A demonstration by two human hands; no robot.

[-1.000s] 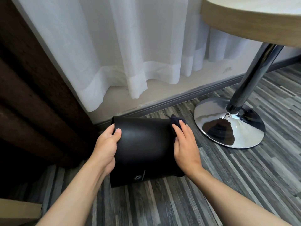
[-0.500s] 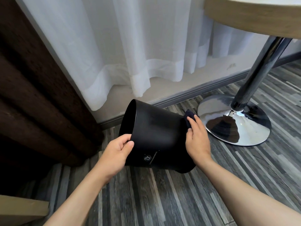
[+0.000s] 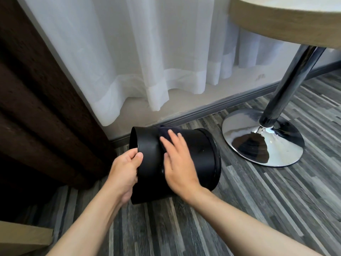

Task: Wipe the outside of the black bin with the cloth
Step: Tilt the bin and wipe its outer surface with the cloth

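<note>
1. Head view, centre of frame: the black bin lies tipped on its side, its open mouth turned toward the left of the frame and its base toward the right. Whether it touches the floor you cannot tell from this angle.
2. Your left hand grips the bin's rim at the left-hand mouth: thumb on the outer wall, fingers curled over the edge and hidden inside. Closed on the rim.
3. Your right hand lies flat on the upper side wall of the bin, fingers spread and pointing toward the upper left of the frame.
4. The cloth, dark and nearly the same tone as the bin, sits under your right fingertips; only a bunched part shows beyond them, at the top of the wall. The palm presses it against the bin rather than pinching it.
5. A small pale logo mark shows on the bin wall just left of your right palm; too small to read.
6. Right of frame: the chrome table base stands near the bin's base end, apart from it, with its pole rising to a round wooden-edged surface at upper right.
7. Upper centre: white sheer curtain hanging just short of the skirting. Left of frame: dark brown curtain.
8. Lower left corner: a pale wooden edge, partly cut off.
</note>
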